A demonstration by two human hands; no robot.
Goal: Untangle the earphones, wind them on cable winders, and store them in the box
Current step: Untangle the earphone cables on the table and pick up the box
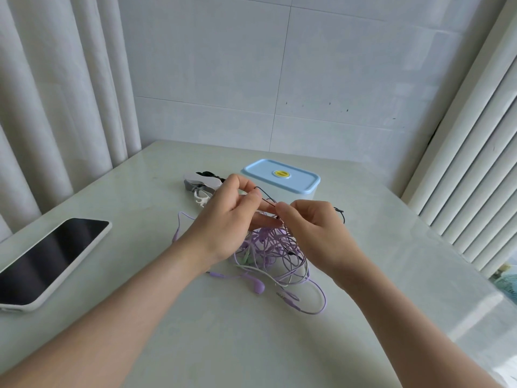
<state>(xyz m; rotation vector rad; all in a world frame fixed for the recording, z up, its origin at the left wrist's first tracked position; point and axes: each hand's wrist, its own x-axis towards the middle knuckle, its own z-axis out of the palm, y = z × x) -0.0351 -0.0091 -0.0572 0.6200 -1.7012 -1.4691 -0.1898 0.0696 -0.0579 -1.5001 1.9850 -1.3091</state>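
pinching a black cord [265, 196] with the left grip [223, 219], thumb against forefinger, remaining fingers stretched out beneath. pinching the same cord lower down with the right grip [316, 228], fingertips curled in tight, close to the left's. short taut run of cord slanting between them, high at the left, low at the right, then dropping into the tangle of purple earphones [277, 253] directly below both.

likely step: untangling, with the black strand to be drawn up and away from the purple loops; right grip nearer the knot, left nearer the cord's upper bend.

tangle on the near side of the box [257, 170], lower loops lying on the surface [251, 345]. box closed under a pale blue lid, round yellow sticker [282, 173] at its centre, writing too small to read. cable winders [200, 182] just left of the box, untouched. dark-screened phone [53, 259] well to the box's left and nearer the person; no brand visible.
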